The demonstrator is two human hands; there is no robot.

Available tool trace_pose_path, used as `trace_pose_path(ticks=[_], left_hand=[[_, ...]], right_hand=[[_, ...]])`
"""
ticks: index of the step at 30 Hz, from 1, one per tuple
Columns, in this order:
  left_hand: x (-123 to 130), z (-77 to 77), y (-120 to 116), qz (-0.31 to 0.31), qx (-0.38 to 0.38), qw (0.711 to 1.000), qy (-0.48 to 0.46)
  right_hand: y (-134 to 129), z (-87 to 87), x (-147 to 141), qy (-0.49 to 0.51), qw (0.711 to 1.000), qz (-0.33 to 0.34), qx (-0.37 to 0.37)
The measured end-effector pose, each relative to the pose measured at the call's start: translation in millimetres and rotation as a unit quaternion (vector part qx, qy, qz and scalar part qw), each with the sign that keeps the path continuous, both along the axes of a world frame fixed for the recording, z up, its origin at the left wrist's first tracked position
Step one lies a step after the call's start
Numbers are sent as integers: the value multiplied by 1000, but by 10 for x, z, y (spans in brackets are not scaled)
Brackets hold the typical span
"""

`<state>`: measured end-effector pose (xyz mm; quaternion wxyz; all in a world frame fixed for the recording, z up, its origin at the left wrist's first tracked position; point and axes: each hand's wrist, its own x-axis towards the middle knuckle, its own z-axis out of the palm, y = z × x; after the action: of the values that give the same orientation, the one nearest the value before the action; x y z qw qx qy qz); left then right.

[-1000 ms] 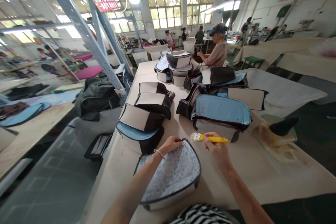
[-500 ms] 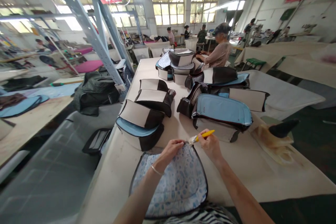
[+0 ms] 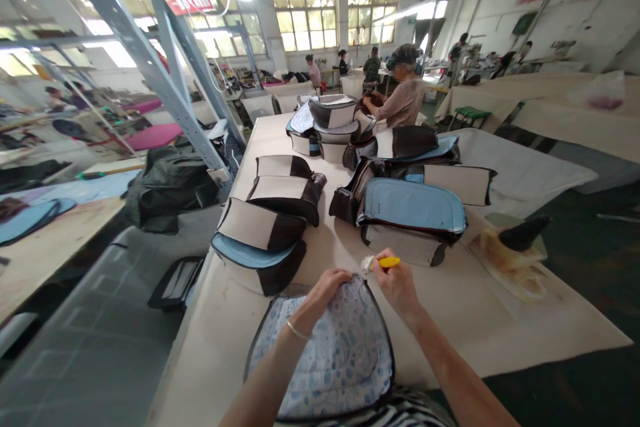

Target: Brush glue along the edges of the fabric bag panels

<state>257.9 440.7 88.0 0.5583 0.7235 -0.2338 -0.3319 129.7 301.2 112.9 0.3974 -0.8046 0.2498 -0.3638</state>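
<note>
1. Gripping the yellow-handled brush (image 3: 387,262), my right hand (image 3: 397,283) sits at the 1 o'clock side of the padded piece (image 3: 345,353), pale bristles just beside its dark-bound edge, apparently not touching.
2. My left hand (image 3: 327,288) is closed over that piece's far edge, near 12 o'clock; I cannot tell where the thumb presses.
3. The padded piece lies on the table (image 3: 500,333) right before me, patterned face up, its 6 o'clock end against my striped clothing (image 3: 400,410).
4. I judge it light, soft and not fragile, with a stiffer bound rim; the rim is the place to pinch, since the quilted middle would probably sag.
5. The brush looks light; mid-handle, clear of the coated bristles, seems the surest hold.
</note>
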Motion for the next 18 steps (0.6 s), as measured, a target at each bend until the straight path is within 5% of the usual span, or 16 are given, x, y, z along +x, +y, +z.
trace_pose_path(ticks=[7,13,18], left_hand=[[-339,392,-261,-25,149,958,-245],[-519,915,-138,-80,14,991,-101],[-495,1003,87,-17,-28,999,-3]], right_hand=[[-113,258,-352,-102,991,-47,68],[-82,640,-638,-241,965,-36,99],[-73,793,-720,-219,972,4,89]])
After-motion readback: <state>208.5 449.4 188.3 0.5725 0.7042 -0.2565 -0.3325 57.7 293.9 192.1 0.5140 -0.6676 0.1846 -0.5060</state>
